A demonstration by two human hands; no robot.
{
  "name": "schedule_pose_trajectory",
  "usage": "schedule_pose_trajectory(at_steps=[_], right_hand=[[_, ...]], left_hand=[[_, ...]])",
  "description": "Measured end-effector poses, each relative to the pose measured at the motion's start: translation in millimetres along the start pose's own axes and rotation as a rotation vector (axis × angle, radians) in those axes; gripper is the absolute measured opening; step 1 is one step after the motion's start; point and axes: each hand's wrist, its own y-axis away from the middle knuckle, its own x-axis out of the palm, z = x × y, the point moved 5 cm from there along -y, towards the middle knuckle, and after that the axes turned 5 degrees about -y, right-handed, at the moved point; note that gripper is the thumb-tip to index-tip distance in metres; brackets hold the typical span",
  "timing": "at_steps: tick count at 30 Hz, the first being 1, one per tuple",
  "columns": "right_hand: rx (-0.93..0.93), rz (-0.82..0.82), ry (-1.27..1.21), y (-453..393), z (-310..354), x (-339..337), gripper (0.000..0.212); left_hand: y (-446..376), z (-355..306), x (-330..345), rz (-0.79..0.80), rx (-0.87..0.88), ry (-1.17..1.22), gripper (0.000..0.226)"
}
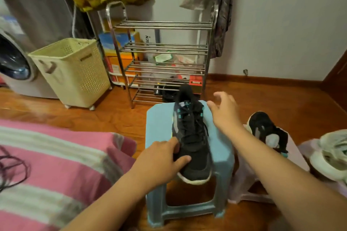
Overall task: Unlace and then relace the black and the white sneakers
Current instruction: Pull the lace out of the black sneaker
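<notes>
1. At lower centre of the frame, the black sneaker (191, 140) lies on the blue stool (159, 118), its long axis running up the frame, toe nearest me, heel toward the shoe rack (163, 50).
2. My left hand (161, 157) rests on the sneaker's left flank, fingers relaxed and touching near the toe, not gripping.
3. My right hand (223, 110) hovers spread and empty just right of the tongue, nearest the lace knot; I judge it the one to pull the laces.
4. A second black sneaker (266, 129) sits at right on a pale stool (300, 154), with the white sneaker (330, 154) at the right edge.
</notes>
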Motion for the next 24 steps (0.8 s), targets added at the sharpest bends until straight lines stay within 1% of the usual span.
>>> schedule_pose_trajectory(at_steps=[1, 2, 3, 4, 5, 7, 8, 10, 11, 13, 14, 15, 17, 19, 20, 22, 23, 24], right_hand=[[0.023, 0.000, -0.044, 1.8, 3.2, 0.3, 0.018], [0.047, 0.014, -0.124, 6.1, 6.7, -0.5, 0.021], [0.055, 0.031, -0.202, 10.6, 7.4, -2.1, 0.026], [0.028, 0.067, -0.213, 15.4, 9.8, -4.0, 0.028], [-0.032, 0.116, -0.186, 20.4, 14.3, -4.2, 0.027], [-0.158, 0.246, -0.029, 30.0, 21.0, 4.4, 0.020], [-0.224, 0.259, 0.079, 30.4, 20.4, 10.6, 0.023], [-0.353, 0.190, 0.225, 25.9, 23.4, 16.8, 0.023], [-0.392, 0.147, 0.250, 23.3, 26.3, 16.7, 0.019], [-0.406, 0.129, 0.240, 21.6, 31.5, 14.6, 0.010], [-0.387, 0.155, 0.205, 21.4, 32.5, 13.5, 0.009], [-0.339, 0.199, 0.156, 21.9, 32.7, 11.8, 0.012], [-0.222, 0.303, 0.086, 23.9, 30.3, 5.2, 0.027], [-0.171, 0.362, 0.006, 27.0, 32.7, -7.5, 0.032], [-0.167, 0.355, -0.104, 28.0, 35.2, -15.4, 0.031], [-0.159, 0.305, -0.422, 28.7, 41.5, -28.0, 0.030], [-0.151, 0.298, -0.506, 28.9, 43.8, -30.1, 0.030], [-0.155, 0.328, -0.517, 29.4, 46.0, -29.2, 0.030]], left_hand=[[2.3, -2.6, -1.4, 0.019, 0.005, 0.002, 0.041], [3.1, -3.8, -4.5, 0.017, 0.006, 0.008, 0.041], [1.2, -3.3, -9.8, -0.019, -0.002, 0.014, 0.039], [-4.7, -0.4, -15.6, -0.078, -0.020, 0.023, 0.034], [-13.2, 5.0, -23.5, -0.155, -0.050, 0.063, 0.027], [-30.9, 17.7, -39.6, -0.288, -0.127, 0.220, 0.011], [-40.4, 22.4, -43.5, -0.314, -0.144, 0.301, 0.020], [-58.5, 23.7, -42.7, -0.295, -0.077, 0.393, 0.047], [-64.1, 19.8, -40.4, -0.257, -0.036, 0.399, 0.052], [-69.4, 12.1, -34.8, -0.207, -0.008, 0.407, 0.049], [-71.0, 11.4, -33.5, -0.217, -0.026, 0.421, 0.044], [-72.5, 12.3, -34.5, -0.238, -0.048, 0.429, 0.038], [-75.0, 17.4, -37.0, -0.253, -0.075, 0.417, 0.028], [-74.3, 23.0, -40.5, -0.239, -0.066, 0.404, 0.023], [-72.7, 22.7, -42.8, -0.239, -0.040, 0.389, 0.022], [-68.5, 14.7, -47.4, -0.254, 0.026, 0.330, 0.024], [-67.1, 10.2, -48.5, -0.260, 0.041, 0.309, 0.024], [-66.3, 7.6, -48.7, -0.261, 0.040, 0.313, 0.024]])
